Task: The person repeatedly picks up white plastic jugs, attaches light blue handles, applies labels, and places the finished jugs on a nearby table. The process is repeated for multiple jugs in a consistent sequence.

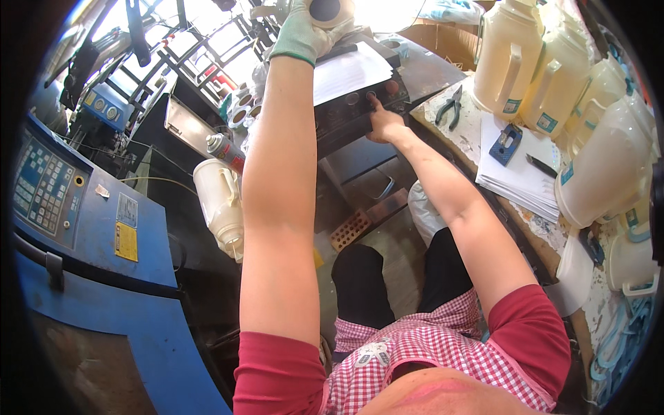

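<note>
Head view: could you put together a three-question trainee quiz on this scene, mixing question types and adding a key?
1. Which hand wears the pale green glove?
2. True or false: the blue tool rests on the stacked white paper.
3. Where is the extended index finger of the right hand?
A) on a jug handle
B) at the dark control panel
C) on the pliers

Key: 1. The left hand; 2. True; 3. B
</note>
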